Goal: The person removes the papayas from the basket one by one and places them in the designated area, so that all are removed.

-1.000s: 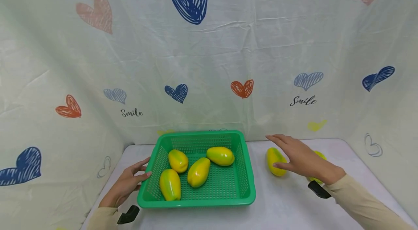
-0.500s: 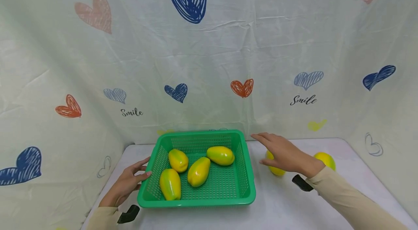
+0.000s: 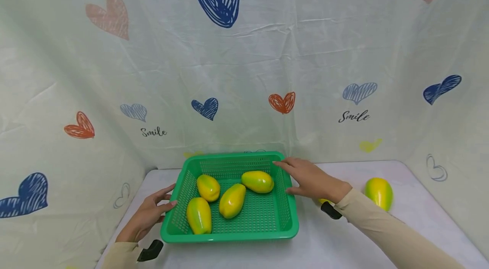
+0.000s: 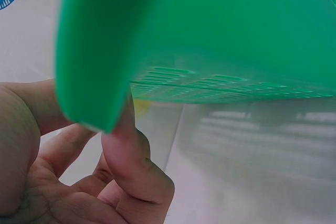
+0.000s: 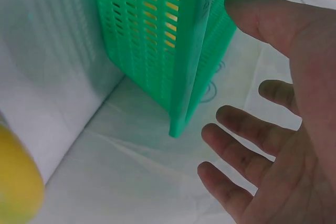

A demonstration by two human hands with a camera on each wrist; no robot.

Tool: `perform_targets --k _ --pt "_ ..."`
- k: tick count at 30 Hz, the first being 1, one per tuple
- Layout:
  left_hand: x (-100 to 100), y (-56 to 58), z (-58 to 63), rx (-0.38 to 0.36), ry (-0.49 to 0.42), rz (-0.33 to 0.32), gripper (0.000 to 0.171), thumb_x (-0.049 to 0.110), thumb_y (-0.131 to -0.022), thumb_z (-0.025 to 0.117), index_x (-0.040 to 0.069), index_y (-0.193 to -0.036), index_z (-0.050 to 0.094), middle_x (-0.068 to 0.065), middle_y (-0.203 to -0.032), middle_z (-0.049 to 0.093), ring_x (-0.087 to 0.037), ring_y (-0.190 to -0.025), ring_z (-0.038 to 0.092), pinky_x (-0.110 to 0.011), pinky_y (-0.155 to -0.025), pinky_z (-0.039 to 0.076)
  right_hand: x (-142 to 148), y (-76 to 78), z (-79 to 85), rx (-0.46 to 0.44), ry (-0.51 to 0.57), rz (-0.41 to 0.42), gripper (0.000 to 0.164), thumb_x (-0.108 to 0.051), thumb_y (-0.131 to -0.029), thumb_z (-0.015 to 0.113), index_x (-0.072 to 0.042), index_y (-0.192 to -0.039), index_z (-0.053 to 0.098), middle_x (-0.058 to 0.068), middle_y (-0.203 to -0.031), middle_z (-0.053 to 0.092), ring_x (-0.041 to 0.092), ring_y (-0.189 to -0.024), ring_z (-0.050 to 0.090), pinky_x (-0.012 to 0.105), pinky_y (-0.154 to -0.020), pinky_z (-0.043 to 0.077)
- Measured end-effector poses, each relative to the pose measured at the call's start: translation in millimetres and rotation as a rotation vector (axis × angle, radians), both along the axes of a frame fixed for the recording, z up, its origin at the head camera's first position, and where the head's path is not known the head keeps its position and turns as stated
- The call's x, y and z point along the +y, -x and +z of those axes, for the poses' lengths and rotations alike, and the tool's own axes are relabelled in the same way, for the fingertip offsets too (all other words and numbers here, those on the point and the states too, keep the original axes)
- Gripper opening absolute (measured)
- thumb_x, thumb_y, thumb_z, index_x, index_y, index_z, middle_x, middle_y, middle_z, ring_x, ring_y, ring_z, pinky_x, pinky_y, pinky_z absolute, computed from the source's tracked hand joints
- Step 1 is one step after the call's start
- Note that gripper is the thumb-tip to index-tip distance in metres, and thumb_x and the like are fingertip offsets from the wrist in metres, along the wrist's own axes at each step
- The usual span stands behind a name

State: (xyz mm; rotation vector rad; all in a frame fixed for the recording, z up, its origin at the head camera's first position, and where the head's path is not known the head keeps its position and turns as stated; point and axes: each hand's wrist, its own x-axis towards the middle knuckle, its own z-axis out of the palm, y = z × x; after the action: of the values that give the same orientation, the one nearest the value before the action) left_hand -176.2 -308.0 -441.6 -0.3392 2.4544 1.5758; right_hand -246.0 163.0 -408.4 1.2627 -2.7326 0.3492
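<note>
Left hand (image 3: 147, 216): at the left rim of the green basket (image 3: 263, 218), fingers and thumb pinching that rim.
Green basket: on the white table (image 3: 313, 239), between the two hands.
Front-left fruit (image 3: 199, 216): yellow-green, inside the basket, towards the left hand.
Back-left fruit (image 3: 208, 188): inside the basket, just behind the former.
Middle fruit (image 3: 232, 202): tilted, about the basket's centre, between the hands.
Back-right fruit (image 3: 257, 182): lying on its side in the basket, nearest the right hand.
Right hand (image 3: 315, 180): at the basket's right rim towards the back, fingers extended and spread, gripping nothing; contact with the rim cannot be told.
Half-hidden fruit (image 3: 324, 201): right of the basket, mostly covered by the right wrist.
Far-right fruit (image 3: 379, 193): well right of the basket, beyond the right forearm.
</note>
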Motion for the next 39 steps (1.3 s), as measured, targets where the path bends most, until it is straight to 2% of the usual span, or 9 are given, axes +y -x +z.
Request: perform_targets --k 8,17,27,39 --pt "1 0.3 2.3 -0.011 0.005 0.007 0.069 0.013 -0.105 0.066 0.002 -0.164 0.032 -0.031 -0.140 0.049 -0.021 -0.091 0.066 -0.037 -0.080 0.061 -20 7.5 -1.9 0.005 -0.086 0.036 0.080 -0.026 -0.088 0.089 -0.004 -0.154 0.050 0.018 -0.142 0.060 0.036 -0.124 0.063 0.052 -0.105 0.053" --pt "2 0.6 0.8 -0.018 0.003 0.017 0.069 0.012 -0.105 0.066 0.002 -0.164 0.033 -0.030 -0.139 0.050 -0.021 -0.090 0.066 -0.037 -0.079 0.060 -40 17.4 1.6 0.001 -0.169 0.105 0.082 -0.019 -0.084 0.092 -0.006 -0.153 0.051 0.014 -0.147 0.057 0.033 -0.127 0.060 0.049 -0.105 0.054" --pt "2 0.9 0.0 -0.010 0.010 0.026 0.069 0.012 -0.104 0.067 0.001 -0.163 0.034 -0.030 -0.137 0.050 -0.021 -0.089 0.066 -0.037 -0.078 0.060 -66 24.3 5.2 -0.074 -0.298 0.091 0.085 -0.018 -0.085 0.091 -0.016 -0.158 0.048 0.009 -0.157 0.050 0.032 -0.138 0.054 0.049 -0.114 0.047" --pt "2 2.8 -0.7 -0.009 -0.006 0.032 0.068 0.010 -0.104 0.066 -0.001 -0.163 0.033 -0.029 -0.135 0.050 -0.021 -0.087 0.067 -0.037 -0.077 0.061 -87 28.0 2.4 -0.091 -0.431 0.078 0.086 -0.018 -0.085 0.092 -0.022 -0.159 0.048 0.003 -0.161 0.047 0.029 -0.141 0.052 0.045 -0.118 0.043"
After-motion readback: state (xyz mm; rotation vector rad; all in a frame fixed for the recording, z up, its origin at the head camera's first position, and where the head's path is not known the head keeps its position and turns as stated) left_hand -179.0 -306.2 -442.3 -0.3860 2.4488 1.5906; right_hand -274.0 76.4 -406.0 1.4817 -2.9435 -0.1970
